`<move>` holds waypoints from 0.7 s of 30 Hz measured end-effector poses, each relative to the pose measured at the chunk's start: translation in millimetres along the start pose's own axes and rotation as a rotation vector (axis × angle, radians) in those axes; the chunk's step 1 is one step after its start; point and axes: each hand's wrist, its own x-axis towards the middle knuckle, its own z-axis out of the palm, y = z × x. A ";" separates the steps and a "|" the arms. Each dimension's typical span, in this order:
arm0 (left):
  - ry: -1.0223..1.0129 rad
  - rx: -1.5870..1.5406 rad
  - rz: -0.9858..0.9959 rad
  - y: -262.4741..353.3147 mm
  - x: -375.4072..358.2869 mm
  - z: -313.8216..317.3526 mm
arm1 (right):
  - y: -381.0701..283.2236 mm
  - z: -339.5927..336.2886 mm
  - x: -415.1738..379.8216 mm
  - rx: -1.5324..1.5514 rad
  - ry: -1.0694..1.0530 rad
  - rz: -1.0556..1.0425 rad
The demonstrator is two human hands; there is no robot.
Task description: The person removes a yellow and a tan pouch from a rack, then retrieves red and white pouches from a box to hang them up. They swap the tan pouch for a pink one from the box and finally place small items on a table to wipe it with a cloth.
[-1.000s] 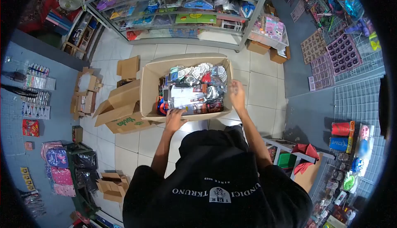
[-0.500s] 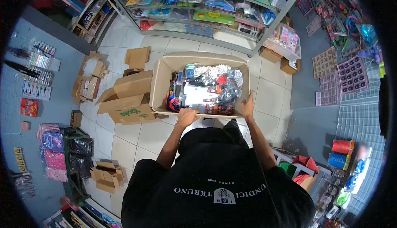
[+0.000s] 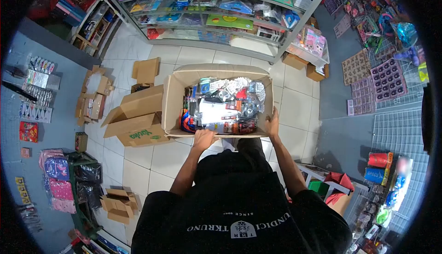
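The person's shirt [image 3: 221, 203] is black with white lettering and a white emblem, and the box [image 3: 172, 106] in the centre is plain tan, while the one at its left [image 3: 138, 129] carries green print. Cream tiles [image 3: 294, 97] meet blue-grey walls [image 3: 343, 134]; upper right, a purple sheet [image 3: 389, 80] shows rows of dark round shapes.

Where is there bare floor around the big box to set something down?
Free: floor tiles between the big box and the grey wall, plus a narrower strip between the box and the glass shelf. Crowded: inside the box, packed with small goods, and just left of it, where an open carton sits.
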 end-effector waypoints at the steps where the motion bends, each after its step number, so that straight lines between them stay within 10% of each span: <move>1: 0.009 -0.005 -0.001 0.7 0.4 -0.7 | 1.2 -0.5 1.6 -0.001 -0.005 0.007; 19: -0.266 0.004 -0.046 -3.5 -11.8 -77.9 | -1.7 -2.5 2.9 -0.006 -0.018 0.056; 21: 0.109 -0.021 -0.018 -35.9 -19.5 -87.2 | -9.4 -4.8 1.4 -0.024 -0.016 0.066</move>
